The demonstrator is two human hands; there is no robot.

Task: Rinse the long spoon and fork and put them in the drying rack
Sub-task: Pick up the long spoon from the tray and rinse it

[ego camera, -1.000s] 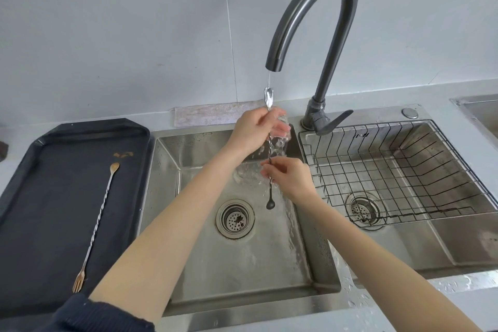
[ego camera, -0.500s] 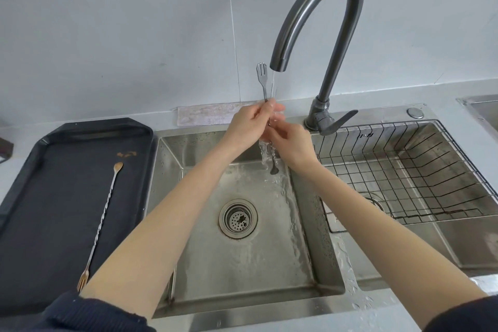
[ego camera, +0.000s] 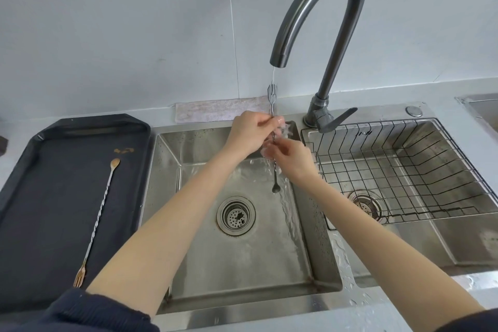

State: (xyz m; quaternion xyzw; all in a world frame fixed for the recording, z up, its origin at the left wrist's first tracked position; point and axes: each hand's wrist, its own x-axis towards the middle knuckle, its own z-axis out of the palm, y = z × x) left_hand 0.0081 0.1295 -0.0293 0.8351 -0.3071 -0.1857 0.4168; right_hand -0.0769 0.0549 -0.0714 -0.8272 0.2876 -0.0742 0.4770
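Under the faucet (ego camera: 320,8) a thin stream of water falls onto the fork tines at the top of a silver long spoon and fork (ego camera: 273,143), a double-ended utensil held nearly upright over the left sink basin (ego camera: 242,250), its small spoon bowl hanging below the hands. The left hand (ego camera: 252,133) pinches the twisted shaft just below the tines, fingers curled round it; the right hand (ego camera: 292,160), just beneath and touching the left, also curls its fingers on the shaft, with water sheeting over both. The step in hand appears to be the rinse itself. To do it well, the person would likely slide the right hand's fingers along the twisted shaft toward the spoon bowl so the water follows into the grooves, keep the tines centred in the stream, and turn the utensil so every side is wetted. A wet, thin shaft could slip, so one hand should stay firm while the other rubs. The wire drying rack (ego camera: 404,170) sits in the basin just right of the faucet, near at hand. A second utensil (ego camera: 99,218), with gold-coloured ends, lies on the dark tray (ego camera: 27,197) well to the left of the faucet, not yet rinsed.
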